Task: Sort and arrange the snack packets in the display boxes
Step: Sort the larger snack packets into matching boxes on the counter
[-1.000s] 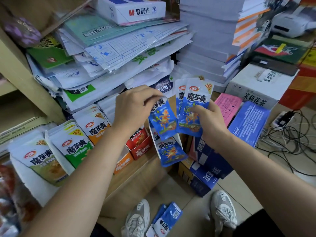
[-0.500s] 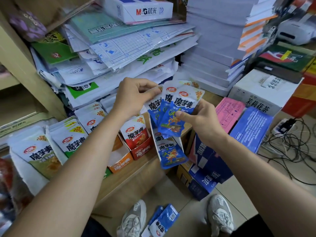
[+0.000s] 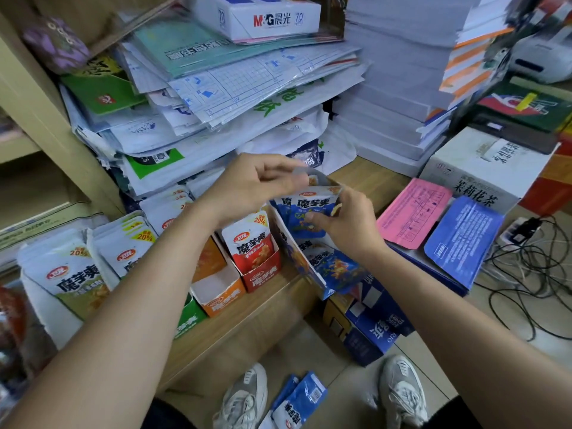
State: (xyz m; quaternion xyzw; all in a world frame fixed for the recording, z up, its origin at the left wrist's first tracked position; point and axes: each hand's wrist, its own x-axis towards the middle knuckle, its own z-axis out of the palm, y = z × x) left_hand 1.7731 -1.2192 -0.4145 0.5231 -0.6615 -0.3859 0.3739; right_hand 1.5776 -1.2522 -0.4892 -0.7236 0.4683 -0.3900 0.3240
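My right hand (image 3: 343, 226) pinches a small bunch of blue snack packets (image 3: 305, 212) and holds them low in the open top of the blue display box (image 3: 288, 246). My left hand (image 3: 260, 184) hovers just above, fingers curled at the box's upright back flap; whether it grips the flap is blurred. More blue packets (image 3: 335, 267) lie in the front of that box. To the left stand a red display box (image 3: 264, 274) with red packets and an orange display box (image 3: 219, 292). Two blue packets (image 3: 301, 400) lie on the floor between my shoes.
Green and white snack packets (image 3: 71, 274) stand in rows at the left of the wooden counter (image 3: 247, 317). Stacked paper and folders (image 3: 216, 88) crowd the back. A pink sheet (image 3: 414, 215), a blue sheet (image 3: 464, 239) and cables (image 3: 532, 274) lie to the right.
Both hands came down and right with the blue packets, from chest height into the blue display box. The left hand has let go of the packets and moved to the box's back flap.
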